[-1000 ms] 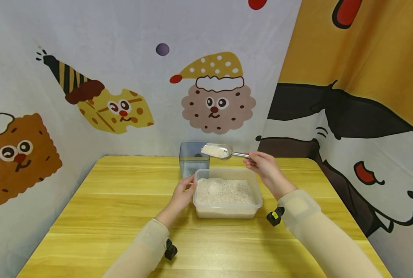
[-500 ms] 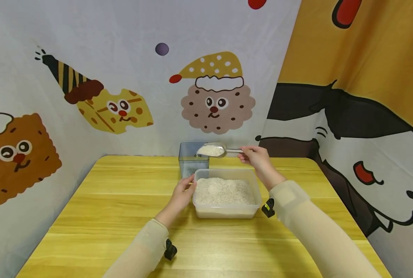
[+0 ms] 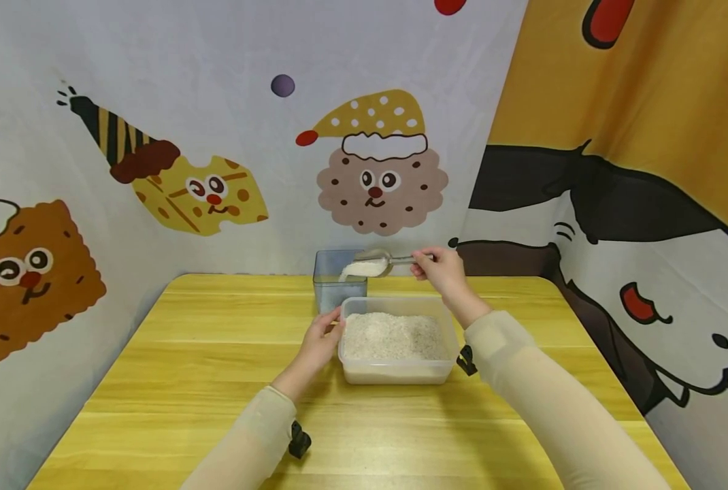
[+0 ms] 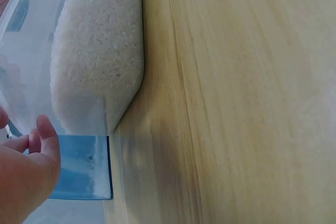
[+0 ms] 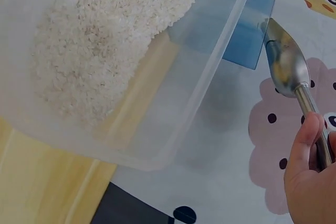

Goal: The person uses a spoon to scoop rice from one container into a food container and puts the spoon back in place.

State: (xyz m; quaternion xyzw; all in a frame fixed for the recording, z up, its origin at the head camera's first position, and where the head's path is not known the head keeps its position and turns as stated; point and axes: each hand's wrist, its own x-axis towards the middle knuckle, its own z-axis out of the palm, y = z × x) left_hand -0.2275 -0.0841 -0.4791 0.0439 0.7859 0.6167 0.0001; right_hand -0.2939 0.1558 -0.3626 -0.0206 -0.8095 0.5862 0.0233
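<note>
My right hand (image 3: 440, 271) grips the handle of a metal scoop (image 5: 287, 69). White rice (image 3: 367, 267) lies in the scoop, and its lip tilts down over a blue-tinted clear bin (image 3: 339, 294), with grains at the lip. In front of that bin stands a translucent plastic container (image 3: 394, 373) part full of rice (image 3: 394, 337). At its back left corner my left hand (image 3: 321, 341) holds the rim. The left wrist view shows curled fingers (image 4: 48, 137) against the container's outer wall, the thumb mostly cut off by the frame edge.
Both containers stand on a yellow wood-grain table (image 3: 217, 381), the blue bin near the back edge. Close behind hangs a cloth backdrop (image 3: 235, 122) printed with cartoon food faces. Black wrist cameras sit at both sleeves.
My right hand has moved left with the scoop, bringing it over the blue bin. The scoop has tipped, and rice has slid toward its lip. The left hand stays at the container's corner.
</note>
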